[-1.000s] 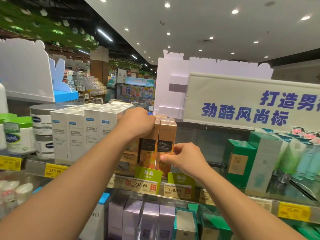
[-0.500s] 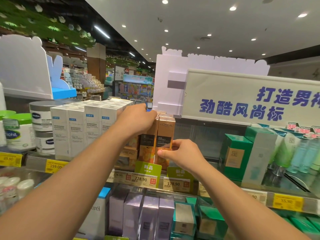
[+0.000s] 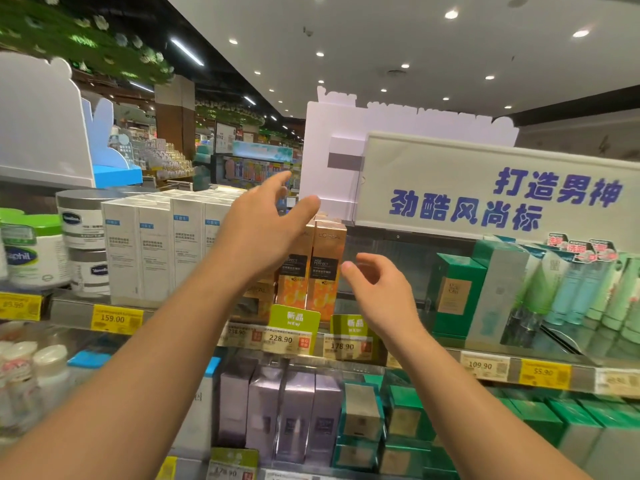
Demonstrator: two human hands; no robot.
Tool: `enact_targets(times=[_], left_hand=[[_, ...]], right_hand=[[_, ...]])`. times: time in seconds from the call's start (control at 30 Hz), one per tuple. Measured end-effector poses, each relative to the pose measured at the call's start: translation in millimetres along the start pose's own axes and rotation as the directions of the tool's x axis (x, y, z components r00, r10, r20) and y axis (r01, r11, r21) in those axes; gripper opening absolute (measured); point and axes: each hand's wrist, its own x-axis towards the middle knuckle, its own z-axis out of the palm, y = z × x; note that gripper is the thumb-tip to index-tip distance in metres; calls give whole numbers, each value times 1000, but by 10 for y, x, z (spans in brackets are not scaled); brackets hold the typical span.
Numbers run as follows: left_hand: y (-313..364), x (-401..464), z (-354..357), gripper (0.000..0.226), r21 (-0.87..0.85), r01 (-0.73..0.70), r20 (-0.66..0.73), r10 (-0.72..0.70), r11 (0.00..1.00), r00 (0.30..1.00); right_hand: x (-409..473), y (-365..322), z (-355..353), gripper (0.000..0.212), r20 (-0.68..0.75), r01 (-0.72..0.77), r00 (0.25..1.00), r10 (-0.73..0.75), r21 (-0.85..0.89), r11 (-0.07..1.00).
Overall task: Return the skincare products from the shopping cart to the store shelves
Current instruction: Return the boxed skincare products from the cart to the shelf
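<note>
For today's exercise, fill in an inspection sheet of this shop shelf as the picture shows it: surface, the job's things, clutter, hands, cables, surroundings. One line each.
Surface: top shelf with yellow price tags along its front edge; a lower shelf beneath it.
Job's things: two gold L'Oreal boxes stand upright side by side on the top shelf, with no hand on them.
Clutter: white boxes and Vaseline jars to the left, green boxes to the right, purple boxes below.
Hands: left hand open, fingers spread, in front of the boxes; right hand loosely curled, no grip on anything.
Cables: nothing seen.
Surroundings: white sign with blue Chinese lettering, store aisles behind, ceiling spotlights.
</note>
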Motion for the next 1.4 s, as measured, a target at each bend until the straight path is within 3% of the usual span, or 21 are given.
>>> enact_targets(times=[0.17,0.3,0.43,0.6,0.73,0.9,1.13,1.23,1.4], left_hand=[[-51,-437,-21,78,-261,-49,67,69,964,995],[-136,-793,54,78,-426,-14,120,72,904,990],[-175,-1132,283,68,-597,65,251,109,800,962],[-117,-1606,801,64,-703,261,456,137,662,879],[72,-2103,1230,67,-674,434,640,180,598,747],[397,-2733,1664,60,-547,567,818,248,616,519],[1194,-3566,2330,70,-365,650,929,308,667,206],[1600,-3977,2582,61,-271,693,947,313,668,69],[2159,-4684,3002,42,-179,626,958,280,759,-65]], right_hand=[[-377,0,-158,26,-106,66,993,-44,214,975],[-751,118,-235,18,-185,48,982,25,377,925],[-1180,300,-342,15,-237,-4,960,152,531,848],[-1748,609,-580,25,-314,-83,899,305,562,823],[-2343,837,-928,20,-374,-170,825,424,551,817],[-3157,1076,-1373,24,-467,-264,688,556,552,791],[-4255,1319,-2157,26,-631,-317,371,681,603,732],[-4683,1452,-2465,26,-672,-318,237,702,629,709],[-5370,1724,-2991,24,-668,-268,19,744,713,648]])
